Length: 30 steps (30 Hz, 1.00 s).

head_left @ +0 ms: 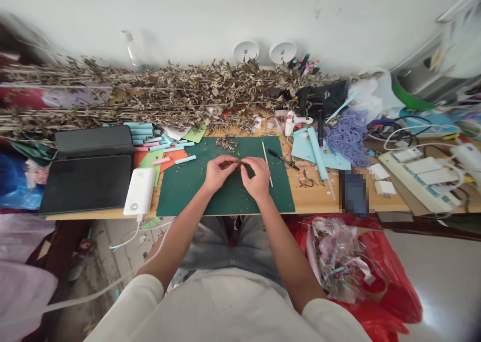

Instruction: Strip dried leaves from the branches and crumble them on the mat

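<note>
My left hand (219,172) and my right hand (257,178) meet above a green cutting mat (184,198). Between their fingertips is a small brown dried leaf (239,166), pinched from both sides; its exact shape is too small to make out. A little pile of dried leaves (227,142) lies on the mat just beyond my fingers, with crumbs scattered around. To the right of my right hand rest a thin wooden stick (267,162) and a black pen-like tool (282,158).
Bundles of dried leafy stems (210,89) stretch along the back. At left are a black tablet case (86,182), a white power bank (139,192) and rolled paper tubes. A glue gun (295,122), purple yarn (347,134) and a power strip (421,182) sit right. Below hangs a red bag (398,282).
</note>
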Each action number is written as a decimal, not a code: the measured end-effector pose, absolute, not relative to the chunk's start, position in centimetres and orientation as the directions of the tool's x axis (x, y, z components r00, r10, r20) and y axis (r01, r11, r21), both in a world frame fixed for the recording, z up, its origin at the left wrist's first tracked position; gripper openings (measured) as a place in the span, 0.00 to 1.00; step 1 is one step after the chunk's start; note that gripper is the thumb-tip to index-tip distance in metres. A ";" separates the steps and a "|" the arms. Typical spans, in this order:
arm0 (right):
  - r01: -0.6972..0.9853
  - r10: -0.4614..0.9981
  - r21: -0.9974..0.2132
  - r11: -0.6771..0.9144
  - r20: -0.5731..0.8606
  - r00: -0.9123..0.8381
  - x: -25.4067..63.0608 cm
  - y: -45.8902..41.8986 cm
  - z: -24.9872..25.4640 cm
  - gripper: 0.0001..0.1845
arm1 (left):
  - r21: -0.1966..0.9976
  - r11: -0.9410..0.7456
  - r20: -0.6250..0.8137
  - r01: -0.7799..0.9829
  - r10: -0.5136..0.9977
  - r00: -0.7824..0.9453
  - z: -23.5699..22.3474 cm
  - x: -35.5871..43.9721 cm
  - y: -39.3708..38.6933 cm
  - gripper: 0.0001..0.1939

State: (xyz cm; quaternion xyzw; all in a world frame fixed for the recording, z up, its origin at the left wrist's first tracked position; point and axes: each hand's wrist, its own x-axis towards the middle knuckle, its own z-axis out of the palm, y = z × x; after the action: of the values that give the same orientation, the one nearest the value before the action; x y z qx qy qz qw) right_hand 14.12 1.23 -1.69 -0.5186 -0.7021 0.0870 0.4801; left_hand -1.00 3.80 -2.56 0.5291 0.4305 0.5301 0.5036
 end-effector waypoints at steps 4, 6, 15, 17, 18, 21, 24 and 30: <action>0.561 0.819 -0.675 0.480 0.574 -0.010 14.0 1.3 -1.7 0.08 | 0.992 -0.087 0.094 -0.090 0.992 0.081 -2.4 -0.9 3.7 0.13; 0.531 0.817 -0.694 0.487 0.577 0.005 14.0 1.4 -1.9 0.08 | 0.994 -0.077 0.083 -0.077 0.993 0.087 -2.4 -0.9 3.7 0.14; 0.705 0.779 -0.536 0.464 0.626 -0.036 13.4 1.4 -3.0 0.08 | 0.992 -0.118 0.114 0.040 0.990 0.089 -3.1 -0.5 3.6 0.08; 0.717 0.760 -0.516 0.468 0.649 -0.030 13.3 1.3 -3.1 0.08 | 0.993 -0.117 0.114 0.033 0.990 0.088 -3.0 -0.5 3.6 0.08; 0.718 0.753 -0.515 0.469 0.657 -0.021 13.2 1.3 -3.1 0.08 | 0.993 -0.115 0.112 0.029 0.990 0.088 -2.9 -0.5 3.6 0.08; 0.696 0.747 -0.542 0.471 0.665 0.012 13.2 1.3 -2.9 0.07 | 0.994 -0.107 0.105 0.025 0.991 0.086 -2.7 -0.5 3.5 0.08; 0.624 0.756 -0.610 0.487 0.653 0.048 13.3 1.3 -2.5 0.07 | 0.995 -0.097 0.096 0.003 0.991 0.094 -2.6 -0.4 3.5 0.09; 0.506 0.819 -0.734 0.452 0.566 0.089 13.7 1.3 -1.7 0.06 | 0.994 -0.072 0.080 -0.081 0.992 0.101 -2.4 -0.5 3.5 0.11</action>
State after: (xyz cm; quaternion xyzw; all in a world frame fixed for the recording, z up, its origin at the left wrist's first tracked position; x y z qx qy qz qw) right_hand 13.74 1.28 -1.70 -0.5028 -0.6592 0.1448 0.5401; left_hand -0.53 3.53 -2.43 0.5244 0.4341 0.5108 0.5250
